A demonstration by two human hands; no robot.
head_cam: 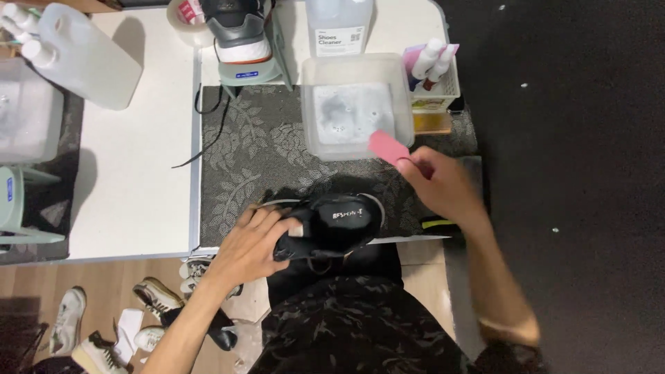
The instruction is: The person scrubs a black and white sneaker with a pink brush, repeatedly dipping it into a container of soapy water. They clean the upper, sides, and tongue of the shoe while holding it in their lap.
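Observation:
My left hand (253,244) grips a black shoe (339,223) with a pale sole edge at the near edge of a dark leaf-patterned mat (256,156). My right hand (438,181) is raised to the right of the shoe and holds a pink brush (389,147). The brush's end hangs over the near right corner of a clear plastic tub (309,97) filled with foamy water.
A bottle of cleaner (337,26) stands behind the tub, with a small white basket of bottles (435,77) to its right. A grey shoe on a green stand (244,38), a large white jug (86,55) and loose shoes on the floor (149,312) lie to the left.

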